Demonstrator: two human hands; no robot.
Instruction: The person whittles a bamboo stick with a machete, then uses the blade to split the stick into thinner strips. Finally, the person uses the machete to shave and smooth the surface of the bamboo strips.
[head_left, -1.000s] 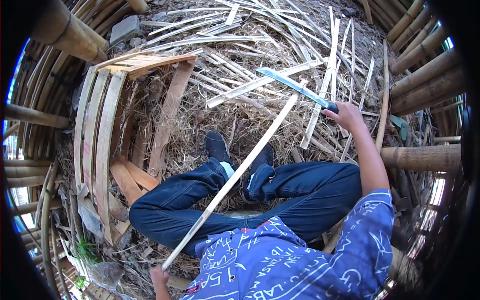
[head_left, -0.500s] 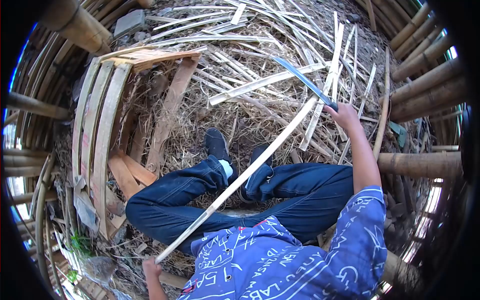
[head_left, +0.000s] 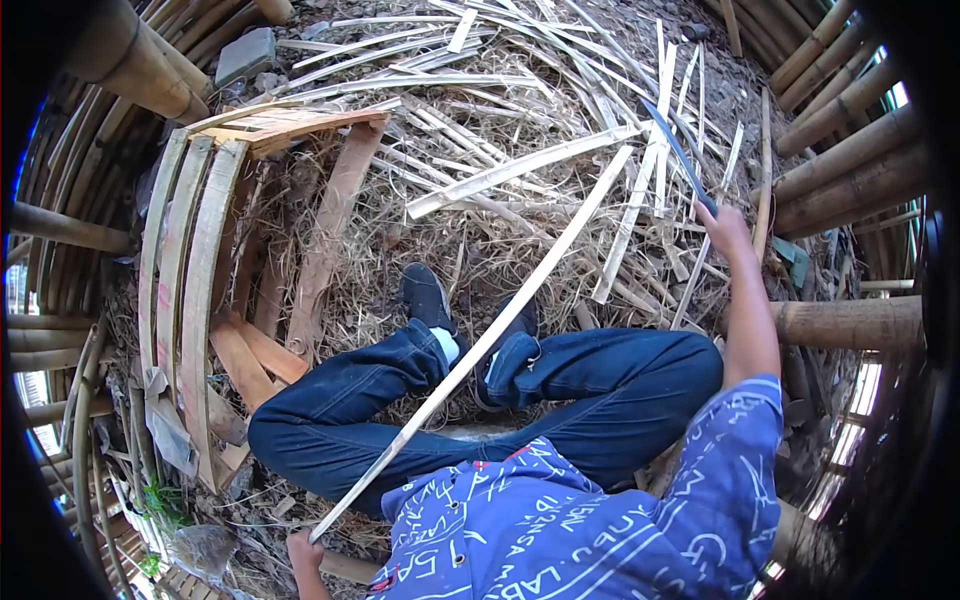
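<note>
My left hand (head_left: 304, 550), low on the left, is closed around the near end of a long pale bamboo strip (head_left: 488, 338). The strip runs diagonally up over my legs, its far end reaching above the litter on the ground. My right hand (head_left: 728, 228) grips the dark handle of a long-bladed knife (head_left: 680, 152) on the right. Its blade points up and to the left, apart from the strip's far end. Another split bamboo piece (head_left: 520, 174) lies on the ground just beyond the strip.
A slatted wooden crate (head_left: 205, 270) stands at my left. Many split bamboo strips (head_left: 430, 85) and dry shavings (head_left: 380, 240) cover the ground ahead. Thick bamboo poles (head_left: 850, 190) line the right side, and a grey block (head_left: 246, 56) lies at the upper left.
The knife has moved right, off the bamboo strip's far end, and its blade now points more steeply upward. My left hand keeps its hold, and the strip has hardly shifted.
</note>
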